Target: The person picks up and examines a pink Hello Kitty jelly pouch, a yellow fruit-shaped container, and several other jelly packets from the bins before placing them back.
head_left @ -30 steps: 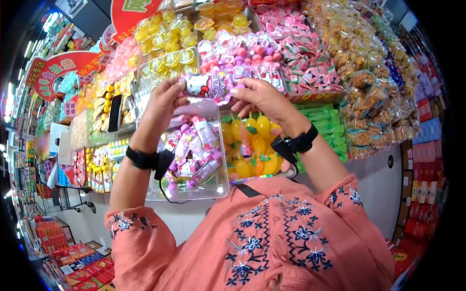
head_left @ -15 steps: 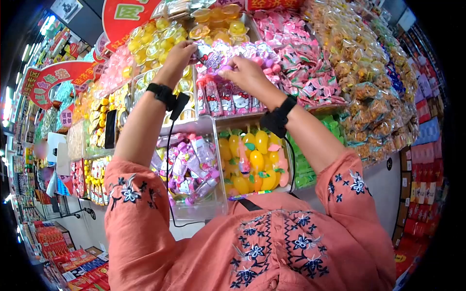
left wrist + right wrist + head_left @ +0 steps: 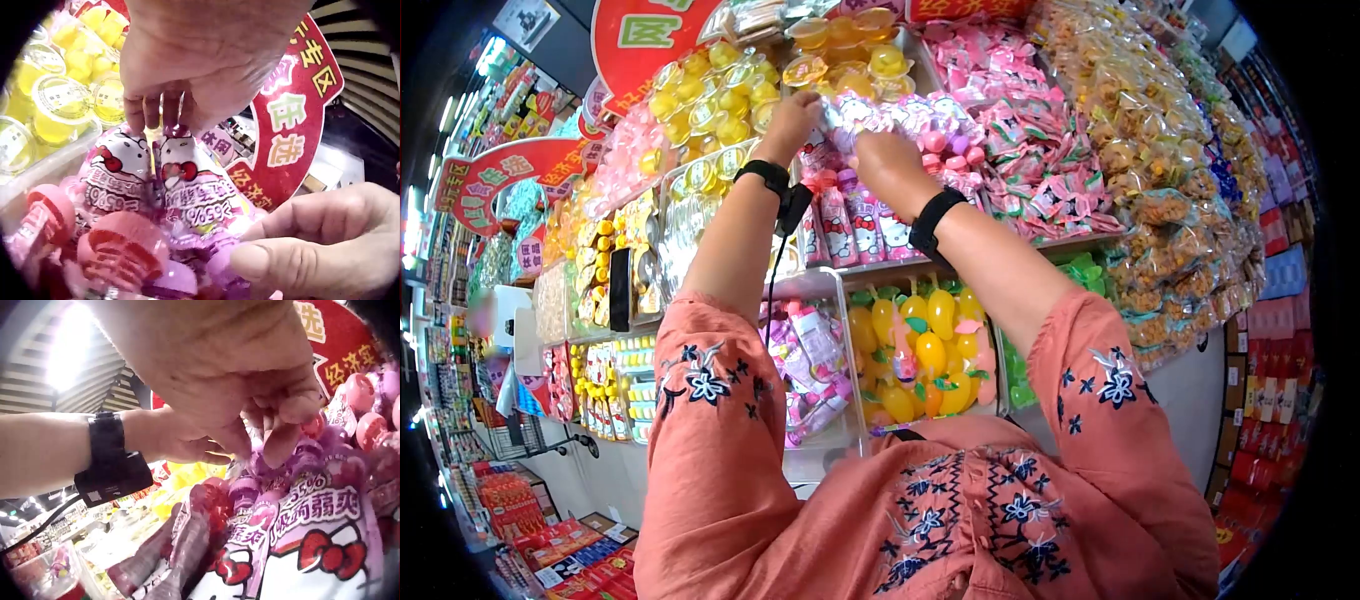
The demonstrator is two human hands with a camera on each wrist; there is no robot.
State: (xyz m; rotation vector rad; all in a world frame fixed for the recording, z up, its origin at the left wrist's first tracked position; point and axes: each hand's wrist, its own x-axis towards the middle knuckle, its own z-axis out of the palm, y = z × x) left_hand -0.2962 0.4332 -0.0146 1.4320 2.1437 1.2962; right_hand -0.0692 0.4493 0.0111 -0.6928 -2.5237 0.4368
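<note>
A purple-and-white jelly pouch (image 3: 194, 178) with a cartoon cat and a purple cap lies over the pile of similar pouches. In the head view my left hand (image 3: 798, 125) is at its far left end; in the left wrist view those fingers curl down onto the pouch's end. My right hand (image 3: 888, 170) is at the other end, thumb and finger pinching around the purple cap (image 3: 228, 269). Right beside it lies another pouch (image 3: 119, 165), and pink caps (image 3: 122, 247) crowd below. Upright pouches (image 3: 319, 537) stand in front of my right hand.
Yellow jelly cups (image 3: 725, 95) are to the left, pink packets (image 3: 1045, 160) to the right. Nearer me are a bin of purple pouches (image 3: 810, 360) and mango-shaped jellies (image 3: 930, 350). Red signs (image 3: 645, 45) rise behind. Bagged snacks (image 3: 1170, 200) hang far right.
Both hands have carried the pouch forward, from above the nearer bins onto the pouch pile in the farther bin. The arms now reach farther out and the hands sit lower on the pile.
</note>
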